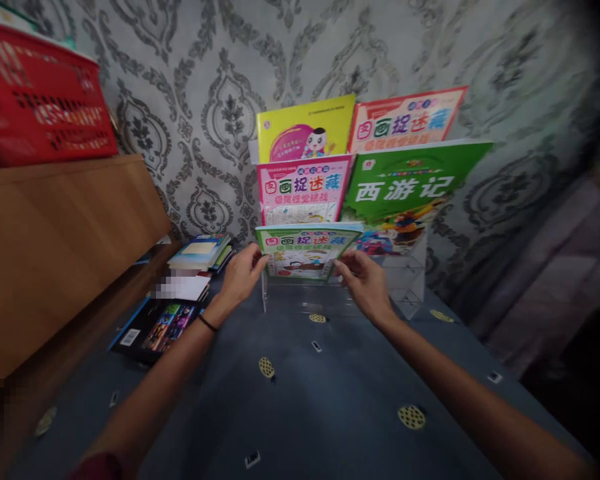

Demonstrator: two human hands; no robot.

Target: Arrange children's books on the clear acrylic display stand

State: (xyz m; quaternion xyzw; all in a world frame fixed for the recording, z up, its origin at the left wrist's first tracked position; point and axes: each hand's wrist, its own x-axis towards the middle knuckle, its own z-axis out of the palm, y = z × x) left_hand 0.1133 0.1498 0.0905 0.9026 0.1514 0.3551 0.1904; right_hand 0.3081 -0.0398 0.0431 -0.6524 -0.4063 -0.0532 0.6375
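Between my two hands is a small green-edged picture book (305, 257), at the lowest front tier of a clear acrylic book rack (410, 277). My left hand (243, 273) pinches the book's left edge. On the opposite edge, the fingers of my right hand (365, 277) are closed round the cover. Behind it in the rack stand a pink picture book (303, 190), a yellow book (305, 130), an orange-red book (405, 120) and a larger green book (410, 197). The lower part of the rack shows below the held book.
Stacked books (195, 257) and a dark book (167, 327) lie left on the blue patterned cloth (330, 393). A red basket (45, 100) sits on a wooden cabinet (75, 247) at far left. Patterned wallpaper (220, 100) rises behind the rack; a pale curtain-like cloth (550, 267) hangs right.
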